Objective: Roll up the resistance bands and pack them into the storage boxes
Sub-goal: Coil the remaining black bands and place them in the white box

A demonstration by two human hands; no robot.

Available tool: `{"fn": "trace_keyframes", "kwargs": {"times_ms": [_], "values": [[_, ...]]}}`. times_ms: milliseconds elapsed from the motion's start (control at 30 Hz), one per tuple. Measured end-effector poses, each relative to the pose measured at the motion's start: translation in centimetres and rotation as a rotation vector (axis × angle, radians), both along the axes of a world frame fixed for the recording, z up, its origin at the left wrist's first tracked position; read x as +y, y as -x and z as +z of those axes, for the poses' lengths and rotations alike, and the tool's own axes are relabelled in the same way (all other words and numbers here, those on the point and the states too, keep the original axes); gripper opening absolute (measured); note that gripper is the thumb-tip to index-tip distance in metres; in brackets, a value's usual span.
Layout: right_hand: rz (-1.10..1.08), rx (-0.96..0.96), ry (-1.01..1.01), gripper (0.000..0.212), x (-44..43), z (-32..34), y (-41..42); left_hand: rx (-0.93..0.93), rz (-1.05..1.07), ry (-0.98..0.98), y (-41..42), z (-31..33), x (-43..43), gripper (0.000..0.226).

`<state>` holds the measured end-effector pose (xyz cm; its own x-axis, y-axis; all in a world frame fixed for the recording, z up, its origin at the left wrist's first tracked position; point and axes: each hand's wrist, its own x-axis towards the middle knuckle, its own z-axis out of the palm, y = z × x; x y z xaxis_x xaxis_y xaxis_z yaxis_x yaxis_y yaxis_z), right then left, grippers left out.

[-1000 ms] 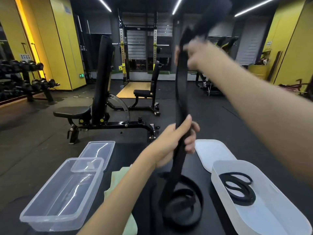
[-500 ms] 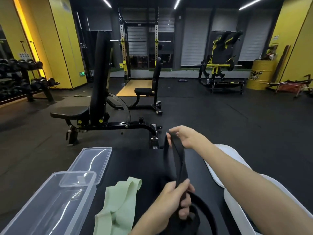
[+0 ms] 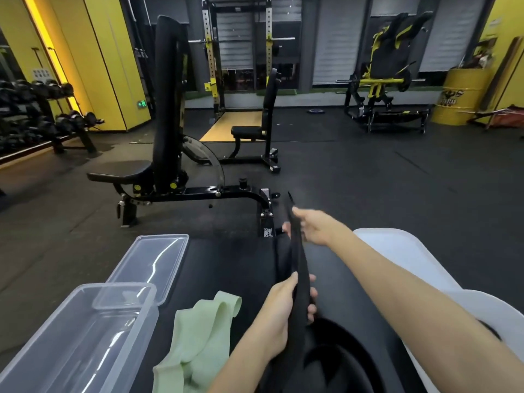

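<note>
While the black resistance band runs as a short doubled length between your two hands, the rest of it lies in loose loops on the bench just below your left wrist, so by my reading nothing is rolled yet. Your left hand has its fingers curled round the strap with the thumb lying up along it, and your right hand pinches the upper end farther out over the bench. The likeliest trouble is a twist: if the two layers are not flat against each other when you start winding, the roll will probably come out lopsided and spring open in the box. A weak pinch on the rubbery strap could also let the end slip and flick back toward you, and pulling up hard may drag the loose loops into a tangle. The pale green band lies crumpled just beside your left forearm, where an elbow could sweep it along. Left of it stands the clear storage box with its clear lid behind. The white box and white lid sit to the right, partly under your right forearm, which blocks that route. Beyond the bench stands a gym seat, well apart.
</note>
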<state>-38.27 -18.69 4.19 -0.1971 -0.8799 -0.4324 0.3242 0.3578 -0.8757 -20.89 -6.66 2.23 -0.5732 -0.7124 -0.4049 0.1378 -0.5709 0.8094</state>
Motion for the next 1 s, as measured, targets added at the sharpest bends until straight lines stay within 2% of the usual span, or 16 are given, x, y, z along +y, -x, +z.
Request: {"fn": "trace_keyframes", "kwargs": {"times_ms": [100, 200, 267, 400, 500, 633, 767, 867, 1000], "values": [[0.05, 0.11, -0.2, 0.012, 2.2, -4.0, -0.7, -0.028, 0.036, -0.004, 0.5, -0.8, 0.2, 0.037], [-0.12, 0.197, -0.198, 0.011, 3.6, -5.4, -1.0, -0.044, 0.056, -0.014, 0.7, -1.0, 0.3, 0.029], [-0.134, 0.206, -0.213, 0.007, 4.6, -5.0, -1.0, -0.06, 0.034, -0.018, 0.6, -0.9, 0.6, 0.024], [-0.109, 0.116, -0.273, 0.025, 8.1, -3.2, -1.9, -0.1, 0.008, -0.038, 0.7, -0.9, 1.2, 0.024], [-0.024, 0.182, -0.276, 0.035, 11.3, -2.8, -3.3, -0.118, -0.001, -0.043, 0.7, -0.9, 1.8, 0.029], [0.007, 0.298, -0.196, 0.016, 14.2, -3.2, -4.4, -0.156, -0.045, -0.024, 0.6, -0.9, 3.3, 0.032], [-0.143, 0.228, -0.156, 0.004, 15.3, -2.7, -4.8, -0.122, -0.055, -0.079, -0.4, -0.4, 4.0, 0.036], [-0.181, 0.198, -0.13, 0.014, 15.9, -2.1, -5.3, -0.146, -0.092, -0.039, -1.6, -0.3, 4.3, 0.034], [-0.217, 0.054, -0.128, 0.026, 17.0, 0.0, -5.2, -0.225, -0.163, 0.086, -3.2, -0.4, 4.8, 0.029]]}}
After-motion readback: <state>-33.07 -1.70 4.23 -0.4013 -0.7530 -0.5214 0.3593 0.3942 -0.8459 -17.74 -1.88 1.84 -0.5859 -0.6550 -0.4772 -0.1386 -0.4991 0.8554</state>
